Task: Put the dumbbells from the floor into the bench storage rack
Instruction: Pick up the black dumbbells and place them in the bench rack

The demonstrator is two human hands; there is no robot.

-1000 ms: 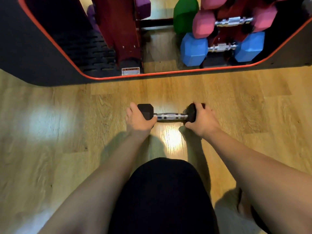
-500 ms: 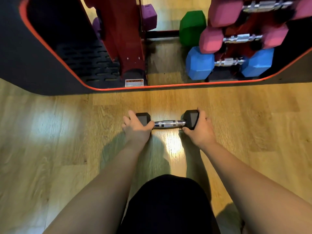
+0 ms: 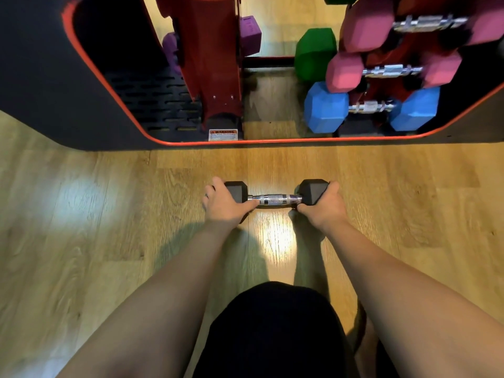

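A black hex dumbbell (image 3: 275,199) with a chrome knurled handle lies crosswise over the wooden floor in front of me. My left hand (image 3: 223,204) is clasped around its left head and my right hand (image 3: 324,207) around its right head. Just beyond it is the bench storage rack (image 3: 215,66), a red frame under a black bench edged in orange. On the rack's right side sit a blue dumbbell (image 3: 368,107), two pink dumbbells (image 3: 390,70) above it and a green dumbbell head (image 3: 313,54). I cannot tell whether the black dumbbell touches the floor.
The black bench pad (image 3: 54,105) with its orange rim spans the top of the view. A slotted black tray (image 3: 155,102) sits at the rack's lower left. Purple dumbbell heads (image 3: 249,35) flank the red post. My dark-clothed knee (image 3: 270,331) is below my arms.
The view has shifted so the rack looms nearer and lower in the frame. Both hands keep their hold on the black dumbbell's heads, which has turned slightly to show the right head's face.
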